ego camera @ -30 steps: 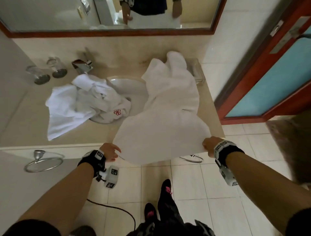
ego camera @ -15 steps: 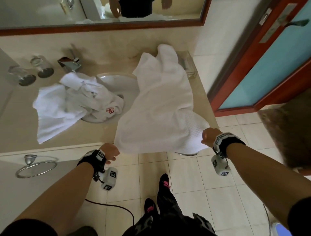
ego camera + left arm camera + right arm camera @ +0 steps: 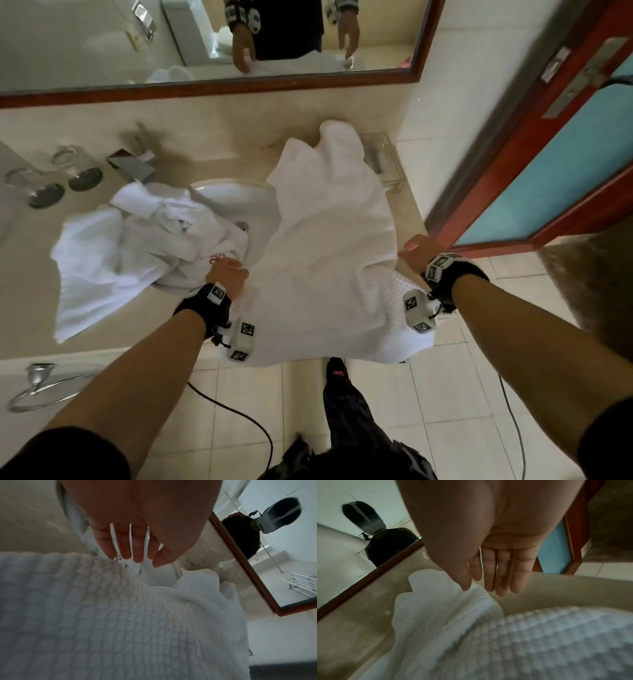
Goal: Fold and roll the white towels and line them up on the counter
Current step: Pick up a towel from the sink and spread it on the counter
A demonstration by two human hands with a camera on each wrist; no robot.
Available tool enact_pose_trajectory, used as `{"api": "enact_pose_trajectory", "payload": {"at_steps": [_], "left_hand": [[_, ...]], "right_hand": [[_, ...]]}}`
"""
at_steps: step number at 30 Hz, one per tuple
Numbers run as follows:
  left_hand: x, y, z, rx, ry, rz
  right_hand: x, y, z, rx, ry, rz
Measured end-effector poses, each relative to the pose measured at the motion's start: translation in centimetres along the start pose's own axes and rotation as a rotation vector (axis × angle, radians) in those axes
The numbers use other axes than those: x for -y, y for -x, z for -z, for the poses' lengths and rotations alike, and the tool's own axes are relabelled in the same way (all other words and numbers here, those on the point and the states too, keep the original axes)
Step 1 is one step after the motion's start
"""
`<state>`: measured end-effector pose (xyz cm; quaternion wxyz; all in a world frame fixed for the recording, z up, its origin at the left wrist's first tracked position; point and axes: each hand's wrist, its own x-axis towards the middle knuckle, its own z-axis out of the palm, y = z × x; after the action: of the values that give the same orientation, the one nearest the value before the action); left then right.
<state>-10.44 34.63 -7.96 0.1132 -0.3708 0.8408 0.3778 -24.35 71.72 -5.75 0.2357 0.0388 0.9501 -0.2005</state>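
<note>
Nearest, black-and-white square codes sit on the wrist bands; no words can be read there. The left hand (image 3: pixel 227 275) is open with straight fingers (image 3: pixel 123 547) at 9 o'clock of the big white towel (image 3: pixel 329 267). The right hand (image 3: pixel 416 251) is open too, at 3 o'clock. The towel lies on the counter (image 3: pixel 27 308), its near edge hanging off. Farther, at 10 o'clock, a crumpled towel (image 3: pixel 137 246) has a small red mark, too blurry to read.

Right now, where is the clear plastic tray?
In the head view, the clear tray sits at the back right corner of the counter, against the wall, partly covered by the far end of the spread white towel.
</note>
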Motion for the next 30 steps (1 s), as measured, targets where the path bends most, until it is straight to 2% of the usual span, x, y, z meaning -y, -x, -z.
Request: {"api": "enact_pose_trajectory", "payload": {"at_steps": [4,8,12,14,17,19,22,25,30], "left_hand": [[-1.4,-3.8,-0.6,-0.057,-0.017,0.097],[-1.0,-6.8,-1.7,0.121,-0.05,0.212],[-1.6,-6.3,-1.6,0.189,0.113,0.383],[-1.9,-6.4,-1.0,0.266,0.241,0.421],[-2.4,-6.9,-0.2,0.301,0.427,0.365],[-3.2,-6.6,0.3,0.302,0.522,0.298],[-3.7,-6.1,0.8,0.303,0.688,0.292],[-3.0,-6.0,0.8,0.258,0.732,0.251],[-2.7,-5.4,1.5,0.224,0.669,0.322]], "right_hand": [[2.4,-4.7,-0.4,0.048,-0.159,-0.037],[4.0,-8.5,-0.1,0.106,-0.349,-0.143],[4.9,-10.4,0.0,0.213,-0.465,-0.22],[5.5,-10.3,0.3,0.288,-0.571,-0.215],[6.9,-9.5,1.0,0.379,-0.519,-0.107],[7.5,-9.3,0.9,0.39,-0.547,-0.067],[7.8,-9.1,0.6,0.381,-0.638,-0.049],[7.9,-8.6,0.9,0.388,-0.72,-0.027],[6.6,-8.7,1.3,0.398,-0.807,-0.111]]}}
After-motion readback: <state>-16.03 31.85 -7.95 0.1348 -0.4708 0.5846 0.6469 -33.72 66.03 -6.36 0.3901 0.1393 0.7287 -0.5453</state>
